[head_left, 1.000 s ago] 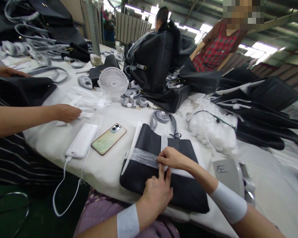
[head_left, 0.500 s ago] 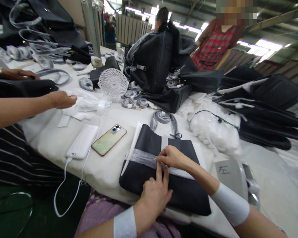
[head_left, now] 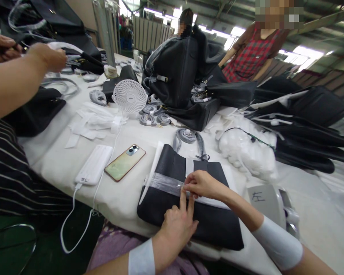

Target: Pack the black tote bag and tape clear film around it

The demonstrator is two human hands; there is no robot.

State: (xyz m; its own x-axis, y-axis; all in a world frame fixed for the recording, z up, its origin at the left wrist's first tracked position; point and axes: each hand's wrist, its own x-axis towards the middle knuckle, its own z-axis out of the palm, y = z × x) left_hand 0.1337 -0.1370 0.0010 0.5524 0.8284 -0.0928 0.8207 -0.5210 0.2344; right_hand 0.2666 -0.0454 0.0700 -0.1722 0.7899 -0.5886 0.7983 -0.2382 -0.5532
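- Pinning the clear tape strip (head_left: 167,184) flat, I am pressing two extended fingers of my left hand (head_left: 176,225) onto it so it cannot lift.
- I am pinching the strip's end with my right hand (head_left: 202,184), thumb and fingertips closed on it, just beside the left fingertips.
- The black bag panel (head_left: 189,202) is lying flat at the near edge of the worktop (head_left: 140,137), giving both hands a firm backing.
- A phone (head_left: 125,162) and power bank (head_left: 94,164) are sitting well apart to the left.
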